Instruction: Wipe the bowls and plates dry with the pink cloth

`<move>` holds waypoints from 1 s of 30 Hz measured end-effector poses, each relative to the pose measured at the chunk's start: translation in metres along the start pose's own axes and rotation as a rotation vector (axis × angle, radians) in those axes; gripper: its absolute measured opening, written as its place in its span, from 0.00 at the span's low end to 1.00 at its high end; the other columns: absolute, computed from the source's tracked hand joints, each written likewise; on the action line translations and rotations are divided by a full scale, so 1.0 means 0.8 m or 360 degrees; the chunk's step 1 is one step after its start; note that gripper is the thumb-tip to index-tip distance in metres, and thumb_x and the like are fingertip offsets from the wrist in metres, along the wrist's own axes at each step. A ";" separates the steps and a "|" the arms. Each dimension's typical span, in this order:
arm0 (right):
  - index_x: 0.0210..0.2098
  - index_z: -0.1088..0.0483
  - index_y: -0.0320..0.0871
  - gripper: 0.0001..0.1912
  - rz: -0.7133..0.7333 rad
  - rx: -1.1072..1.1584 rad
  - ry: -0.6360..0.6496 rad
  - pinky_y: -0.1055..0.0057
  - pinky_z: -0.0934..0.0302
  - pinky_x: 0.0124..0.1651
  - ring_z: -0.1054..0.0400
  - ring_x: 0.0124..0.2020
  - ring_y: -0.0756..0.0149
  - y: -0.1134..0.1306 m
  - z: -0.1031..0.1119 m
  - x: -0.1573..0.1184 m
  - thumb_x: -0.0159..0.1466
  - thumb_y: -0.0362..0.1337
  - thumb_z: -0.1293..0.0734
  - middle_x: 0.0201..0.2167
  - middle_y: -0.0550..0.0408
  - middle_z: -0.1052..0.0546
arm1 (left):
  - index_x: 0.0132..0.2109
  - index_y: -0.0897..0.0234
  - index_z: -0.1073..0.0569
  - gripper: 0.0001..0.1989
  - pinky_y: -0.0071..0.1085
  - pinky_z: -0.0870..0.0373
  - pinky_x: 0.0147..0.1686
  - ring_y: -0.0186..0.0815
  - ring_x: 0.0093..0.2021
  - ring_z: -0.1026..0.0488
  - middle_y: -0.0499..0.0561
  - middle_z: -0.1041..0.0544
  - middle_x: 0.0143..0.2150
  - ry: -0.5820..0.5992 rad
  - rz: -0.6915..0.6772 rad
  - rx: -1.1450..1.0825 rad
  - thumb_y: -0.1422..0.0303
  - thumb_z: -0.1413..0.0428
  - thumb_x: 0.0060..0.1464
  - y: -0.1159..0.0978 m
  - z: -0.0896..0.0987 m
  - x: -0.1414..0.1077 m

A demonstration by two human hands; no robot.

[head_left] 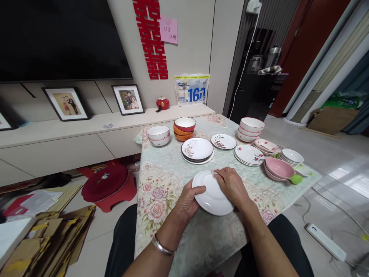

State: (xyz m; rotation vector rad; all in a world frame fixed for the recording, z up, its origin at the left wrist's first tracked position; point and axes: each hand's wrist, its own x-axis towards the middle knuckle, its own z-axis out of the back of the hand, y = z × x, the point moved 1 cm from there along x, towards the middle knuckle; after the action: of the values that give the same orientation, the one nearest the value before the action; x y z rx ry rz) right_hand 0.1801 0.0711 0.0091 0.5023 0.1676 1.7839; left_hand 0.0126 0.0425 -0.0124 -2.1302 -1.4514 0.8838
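A plain white plate [215,200] is tilted toward me above the near part of the table. My left hand [188,201] grips its left edge, thumb on the upper face and fingers underneath. At the plate's upper right rim, my right hand [233,185] is closed with its fingertips against the surface. A small pale edge shows by those fingertips; what it belongs to is hidden. Just beyond the hands sits a stack of dark-rimmed floral plates [197,149]. One more dark-rimmed plate [223,141] lies to its right, then a stack of plates with red flowers [249,154].
White bowls [158,134] and orange and red bowls [184,129] stand at the back left of the flowered tablecloth [161,188]. Toward the right are stacked white bowls [251,129], pink leaf-shaped dishes [278,168] and small white bowls [291,156]. A red stool [108,181] is left of the table.
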 end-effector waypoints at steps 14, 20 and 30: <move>0.52 0.26 0.44 0.15 0.0554 0.0282 -0.0153 0.60 0.38 0.52 0.35 0.48 0.57 0.032 -0.014 -0.006 0.71 0.35 0.40 0.47 0.46 0.24 | 0.46 0.67 0.23 0.30 0.34 0.32 0.41 0.40 0.36 0.24 0.53 0.19 0.38 0.0087 0.0044 0.0066 0.82 0.37 0.30 0.000 -0.005 -0.007; 0.54 0.26 0.48 0.16 0.0754 0.0456 -0.0021 0.59 0.40 0.54 0.35 0.50 0.59 0.039 -0.012 -0.005 0.71 0.35 0.41 0.51 0.50 0.24 | 0.43 0.67 0.23 0.26 0.32 0.33 0.38 0.38 0.35 0.25 0.51 0.20 0.35 0.0156 0.0027 0.0073 0.82 0.37 0.30 -0.001 -0.006 -0.006; 0.50 0.23 0.42 0.18 -0.0113 -0.0196 0.0009 0.63 0.41 0.44 0.33 0.42 0.54 -0.006 -0.003 -0.001 0.72 0.38 0.43 0.38 0.43 0.24 | 0.48 0.70 0.24 0.29 0.38 0.30 0.46 0.48 0.44 0.23 0.59 0.18 0.43 -0.0034 -0.0028 -0.0023 0.76 0.32 0.33 -0.002 -0.004 -0.003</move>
State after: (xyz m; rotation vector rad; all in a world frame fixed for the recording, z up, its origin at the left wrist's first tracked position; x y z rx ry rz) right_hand 0.1833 0.0721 0.0048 0.3983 0.0777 1.7148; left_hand 0.0132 0.0408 -0.0086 -2.1214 -1.4893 0.8951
